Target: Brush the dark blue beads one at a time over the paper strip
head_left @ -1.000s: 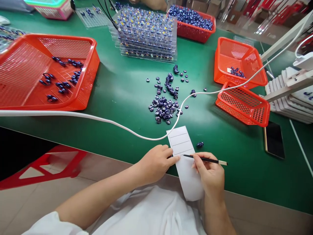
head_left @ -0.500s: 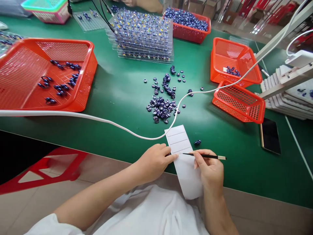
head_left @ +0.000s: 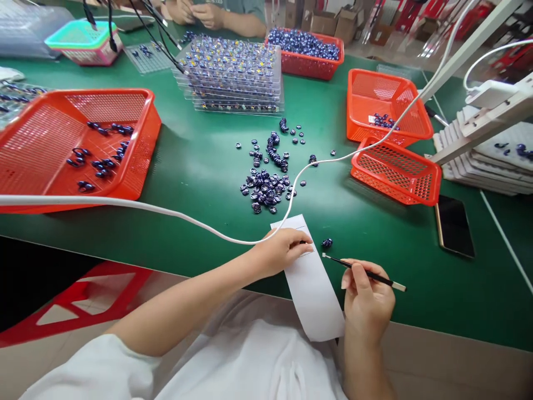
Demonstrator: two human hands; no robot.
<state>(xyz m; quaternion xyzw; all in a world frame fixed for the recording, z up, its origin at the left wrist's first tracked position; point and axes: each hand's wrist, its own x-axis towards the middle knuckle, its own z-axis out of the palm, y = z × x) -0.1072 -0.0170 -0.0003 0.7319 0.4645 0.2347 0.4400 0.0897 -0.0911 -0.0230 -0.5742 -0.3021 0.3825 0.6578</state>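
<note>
My right hand [head_left: 370, 294] grips a pair of slim black tweezers [head_left: 375, 274] with a pale rear end. A tiny white piece, apparently a sticker [head_left: 323, 254], sits at their tip. Over the upper part of a white paper strip [head_left: 314, 303] with thin ruled lines lies my left hand [head_left: 287, 251], closed, with something dark barely showing between thumb and fingers. Just right of the strip is a small cluster of shiny dark-blue rings [head_left: 327, 243], close to the tweezer tip. Farther up the green table lies a loose pile of similar dark-blue pieces [head_left: 266, 189].
A white cable [head_left: 200, 223] crosses above my left wrist. Red baskets stand left [head_left: 152, 139] and right [head_left: 395, 172], near a phone [head_left: 454, 226]. Behind are stacked clear trays [head_left: 233, 103] and a full red basket [head_left: 310, 68]. Another person's hands [head_left: 204, 15] are at the far side.
My right hand has drawn the tweezers away from the strip to the right, a white piece now at their tip. My left hand has shifted up over the ruled part. The view has tilted slightly.
</note>
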